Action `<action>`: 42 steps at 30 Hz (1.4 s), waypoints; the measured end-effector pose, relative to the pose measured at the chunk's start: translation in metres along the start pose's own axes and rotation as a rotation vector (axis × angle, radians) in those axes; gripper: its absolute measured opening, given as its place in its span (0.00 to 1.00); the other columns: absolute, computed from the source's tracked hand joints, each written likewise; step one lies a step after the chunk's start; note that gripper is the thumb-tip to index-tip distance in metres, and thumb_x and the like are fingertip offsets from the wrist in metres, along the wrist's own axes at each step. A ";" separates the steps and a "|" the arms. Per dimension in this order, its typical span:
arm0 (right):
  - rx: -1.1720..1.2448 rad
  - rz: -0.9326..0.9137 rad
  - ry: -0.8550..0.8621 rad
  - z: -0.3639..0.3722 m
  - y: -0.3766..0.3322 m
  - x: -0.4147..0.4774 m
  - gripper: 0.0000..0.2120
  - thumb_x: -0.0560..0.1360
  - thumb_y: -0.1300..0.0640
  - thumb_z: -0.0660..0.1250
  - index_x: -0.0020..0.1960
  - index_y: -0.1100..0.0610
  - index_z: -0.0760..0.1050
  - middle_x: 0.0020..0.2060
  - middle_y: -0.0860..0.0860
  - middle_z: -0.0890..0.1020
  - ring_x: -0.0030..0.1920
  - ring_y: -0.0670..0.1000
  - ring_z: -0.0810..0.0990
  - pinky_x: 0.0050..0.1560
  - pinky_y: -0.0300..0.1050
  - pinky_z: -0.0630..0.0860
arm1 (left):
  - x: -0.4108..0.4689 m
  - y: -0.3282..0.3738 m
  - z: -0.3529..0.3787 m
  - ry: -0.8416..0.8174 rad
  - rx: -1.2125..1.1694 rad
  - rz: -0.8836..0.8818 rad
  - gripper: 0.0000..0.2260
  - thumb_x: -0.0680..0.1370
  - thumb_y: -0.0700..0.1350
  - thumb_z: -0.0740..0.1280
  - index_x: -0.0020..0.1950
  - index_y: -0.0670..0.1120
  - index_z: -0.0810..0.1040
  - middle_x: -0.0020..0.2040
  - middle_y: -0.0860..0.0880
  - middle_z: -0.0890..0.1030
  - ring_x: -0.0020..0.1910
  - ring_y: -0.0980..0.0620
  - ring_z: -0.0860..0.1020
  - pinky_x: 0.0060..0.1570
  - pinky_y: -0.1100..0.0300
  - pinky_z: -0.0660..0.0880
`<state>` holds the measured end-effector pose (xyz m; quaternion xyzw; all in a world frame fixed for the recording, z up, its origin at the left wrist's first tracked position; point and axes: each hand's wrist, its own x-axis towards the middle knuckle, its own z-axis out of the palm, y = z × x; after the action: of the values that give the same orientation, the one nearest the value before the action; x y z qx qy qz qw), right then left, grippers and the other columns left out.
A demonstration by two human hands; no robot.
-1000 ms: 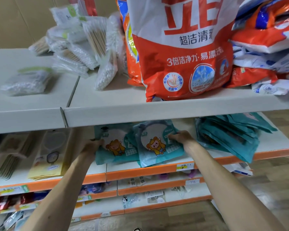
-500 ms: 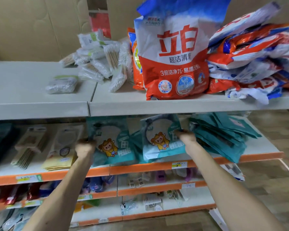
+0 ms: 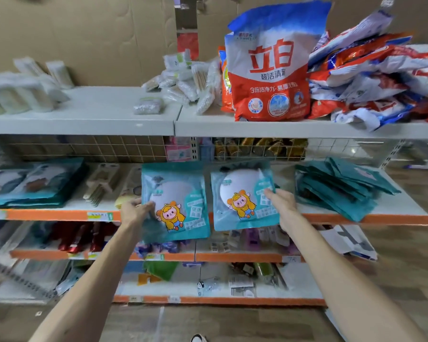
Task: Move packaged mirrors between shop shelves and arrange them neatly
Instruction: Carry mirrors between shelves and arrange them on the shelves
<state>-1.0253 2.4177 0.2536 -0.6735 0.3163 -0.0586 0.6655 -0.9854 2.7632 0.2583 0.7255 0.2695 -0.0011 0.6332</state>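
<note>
Two teal mirror packs with a cartoon figure are held upright in front of the second shelf (image 3: 393,217). My left hand (image 3: 136,211) grips the left mirror pack (image 3: 178,193) at its left edge. My right hand (image 3: 281,204) grips the right mirror pack (image 3: 240,193) at its right edge. A loose heap of teal packs (image 3: 341,188) lies on the same shelf to the right. Another flat stack of teal packs (image 3: 35,183) lies at the far left of that shelf.
The top shelf (image 3: 232,128) carries a tall red and white detergent bag (image 3: 269,70), more bags piled at right and small clear packets (image 3: 181,82). Combs (image 3: 101,186) lie left of the held packs. Lower shelves hold small goods. A wire grid backs the second shelf.
Both packs have come out from under the top shelf, lifted off the second shelf and held upright in front of it. The view has pulled back from the shelves.
</note>
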 end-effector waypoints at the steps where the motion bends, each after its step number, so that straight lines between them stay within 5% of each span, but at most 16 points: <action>1: -0.006 -0.003 -0.018 0.005 0.002 -0.006 0.05 0.79 0.56 0.67 0.50 0.57 0.80 0.41 0.53 0.84 0.39 0.52 0.84 0.39 0.46 0.81 | 0.001 -0.006 -0.013 0.012 0.001 0.002 0.06 0.70 0.33 0.71 0.36 0.40 0.78 0.42 0.41 0.81 0.40 0.44 0.78 0.39 0.54 0.77; 4: -0.021 -0.009 -0.084 0.028 0.004 -0.025 0.05 0.79 0.55 0.67 0.48 0.55 0.79 0.44 0.54 0.85 0.44 0.54 0.85 0.49 0.55 0.82 | 0.008 -0.019 -0.051 0.035 0.010 -0.005 0.03 0.70 0.36 0.73 0.41 0.40 0.81 0.47 0.38 0.83 0.45 0.39 0.82 0.48 0.46 0.79; 12: -0.077 -0.058 -0.229 0.123 0.010 -0.058 0.05 0.79 0.53 0.66 0.50 0.54 0.77 0.47 0.54 0.85 0.49 0.57 0.84 0.53 0.62 0.80 | 0.016 -0.022 -0.139 0.114 -0.155 -0.037 0.02 0.77 0.33 0.67 0.48 0.37 0.76 0.40 0.42 0.79 0.34 0.48 0.76 0.31 0.59 0.72; 16: -0.080 -0.043 -0.280 0.190 0.015 -0.059 0.04 0.78 0.54 0.67 0.48 0.54 0.79 0.48 0.55 0.85 0.52 0.59 0.83 0.57 0.66 0.78 | 0.052 -0.030 -0.209 0.139 -0.144 -0.053 0.08 0.77 0.38 0.69 0.54 0.35 0.79 0.42 0.43 0.82 0.38 0.45 0.81 0.34 0.58 0.76; 19: -0.079 -0.027 -0.312 0.254 0.016 -0.071 0.03 0.78 0.55 0.68 0.48 0.55 0.78 0.48 0.56 0.85 0.52 0.60 0.83 0.56 0.64 0.78 | 0.080 -0.028 -0.271 0.181 -0.163 -0.075 0.05 0.78 0.36 0.68 0.53 0.37 0.77 0.40 0.43 0.81 0.34 0.47 0.79 0.31 0.58 0.74; 23: -0.049 -0.043 -0.344 0.336 0.018 -0.097 0.03 0.79 0.59 0.67 0.50 0.58 0.77 0.45 0.56 0.84 0.42 0.55 0.84 0.39 0.48 0.80 | 0.121 -0.030 -0.345 0.198 -0.184 -0.075 0.02 0.77 0.34 0.68 0.49 0.36 0.80 0.43 0.40 0.82 0.36 0.43 0.80 0.35 0.56 0.78; 31: -0.017 -0.011 -0.376 0.434 0.013 -0.114 0.08 0.78 0.58 0.68 0.55 0.60 0.78 0.48 0.58 0.85 0.45 0.57 0.85 0.43 0.51 0.81 | 0.185 -0.027 -0.408 0.221 -0.256 -0.103 0.02 0.77 0.34 0.69 0.49 0.38 0.79 0.46 0.39 0.83 0.44 0.37 0.82 0.48 0.42 0.80; 36: -0.028 0.012 -0.379 0.488 0.013 -0.107 0.07 0.78 0.59 0.69 0.54 0.61 0.77 0.49 0.59 0.85 0.47 0.58 0.85 0.47 0.55 0.82 | 0.231 -0.026 -0.432 0.225 -0.245 -0.107 0.05 0.77 0.36 0.69 0.51 0.36 0.79 0.46 0.39 0.83 0.40 0.39 0.82 0.43 0.48 0.81; 42: -0.026 0.113 -0.371 0.569 0.006 -0.084 0.15 0.74 0.58 0.72 0.57 0.64 0.75 0.47 0.61 0.85 0.44 0.59 0.85 0.46 0.54 0.82 | 0.302 -0.003 -0.461 0.226 -0.228 -0.093 0.02 0.76 0.36 0.70 0.46 0.38 0.78 0.45 0.39 0.83 0.42 0.38 0.83 0.49 0.41 0.80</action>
<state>-0.8096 2.9495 0.2154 -0.6626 0.2265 0.1080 0.7057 -0.8851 3.3048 0.2428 0.6314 0.3706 0.0820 0.6762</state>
